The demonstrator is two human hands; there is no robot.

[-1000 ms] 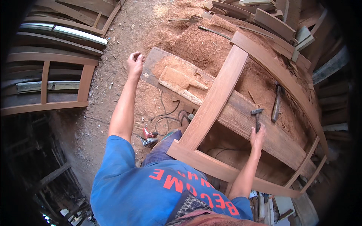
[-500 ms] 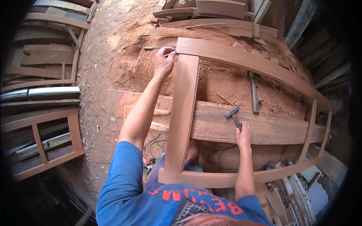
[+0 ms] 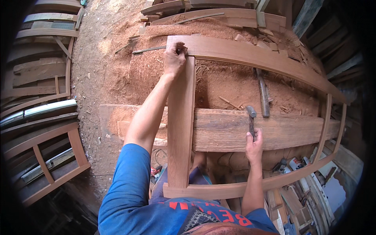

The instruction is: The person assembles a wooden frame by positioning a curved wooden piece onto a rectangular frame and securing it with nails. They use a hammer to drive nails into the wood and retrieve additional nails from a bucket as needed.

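Note:
A large wooden frame [image 3: 181,117] with a curved far rail lies tilted across a thick plank [image 3: 223,133], its near rail close to my body. At the far left corner, my left hand [image 3: 175,60] rests on the joint of the curved rail [image 3: 243,49] and the wide left stile. Its fingers are pinched together; whatever they may hold is too small to name. Inside the frame's opening, my right hand [image 3: 254,147] grips the handle of a hammer [image 3: 251,113], its metal head raised above the plank. A second, long dark tool with a wooden handle [image 3: 263,96] lies beyond the hammer.
Sawdust and shavings [image 3: 145,74] cover the ground beyond the plank. Curved boards [image 3: 219,17] are stacked at the far side. Smaller frames [image 3: 58,156] stand along the left. Wood scraps and cans [image 3: 295,162] crowd the right near side.
My left hand has gone from beside the curved rail's end onto the corner joint. The hammer has turned in my right hand, so its head now points away from me.

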